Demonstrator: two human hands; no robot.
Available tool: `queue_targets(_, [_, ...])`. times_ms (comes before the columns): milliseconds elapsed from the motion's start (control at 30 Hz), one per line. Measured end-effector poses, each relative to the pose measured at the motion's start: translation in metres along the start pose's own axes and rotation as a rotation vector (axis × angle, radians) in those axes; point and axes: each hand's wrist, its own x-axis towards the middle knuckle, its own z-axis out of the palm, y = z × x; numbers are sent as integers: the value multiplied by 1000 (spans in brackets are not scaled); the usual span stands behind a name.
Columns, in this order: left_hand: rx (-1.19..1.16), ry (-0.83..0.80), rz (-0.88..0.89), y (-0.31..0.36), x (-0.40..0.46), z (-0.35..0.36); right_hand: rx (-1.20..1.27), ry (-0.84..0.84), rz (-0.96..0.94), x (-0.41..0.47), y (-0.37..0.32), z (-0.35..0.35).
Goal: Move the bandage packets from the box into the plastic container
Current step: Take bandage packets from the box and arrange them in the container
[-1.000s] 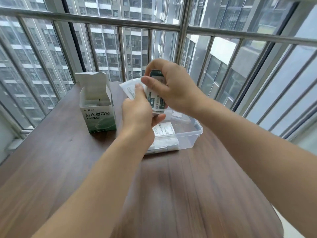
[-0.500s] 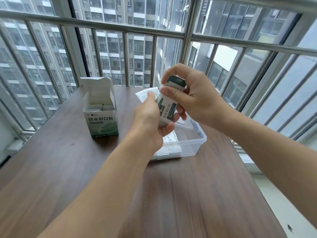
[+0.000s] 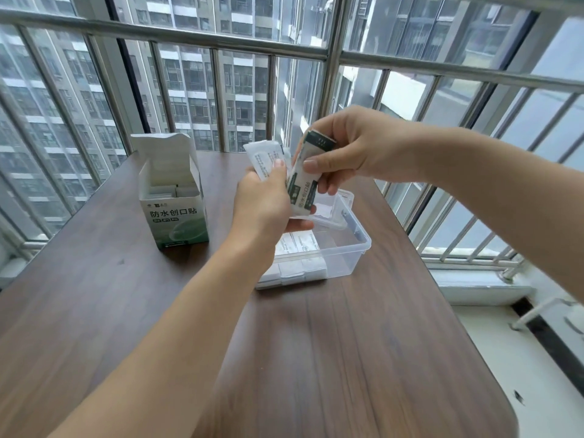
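While the open box [image 3: 173,197] stands on the wooden surface [image 3: 316,358], the right hand [image 3: 350,150] grips a small green-and-white box [image 3: 305,181] above the plastic container [image 3: 344,248]. The left hand [image 3: 262,207] pinches white bandage packets [image 3: 265,158] beside it; more packets [image 3: 295,259] lie inside the container.

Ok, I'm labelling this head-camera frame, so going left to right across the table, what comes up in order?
Open bandage box → left hand holding white packets → small green-and-white box gripped by the right hand. The clear plastic container sits below the hands, so its place in the order is unclear.
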Motion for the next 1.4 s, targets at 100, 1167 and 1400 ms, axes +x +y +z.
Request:
queue_targets(100, [90, 24, 103, -3, 7, -15, -43, 29, 63, 6, -7, -23])
queue_targets(1167, [733, 143, 763, -52, 25, -69, -1084, -345, 416, 48, 60, 22])
queue_targets(1400, [752, 132, 756, -56, 28, -69, -1250, -357, 421, 42, 61, 32])
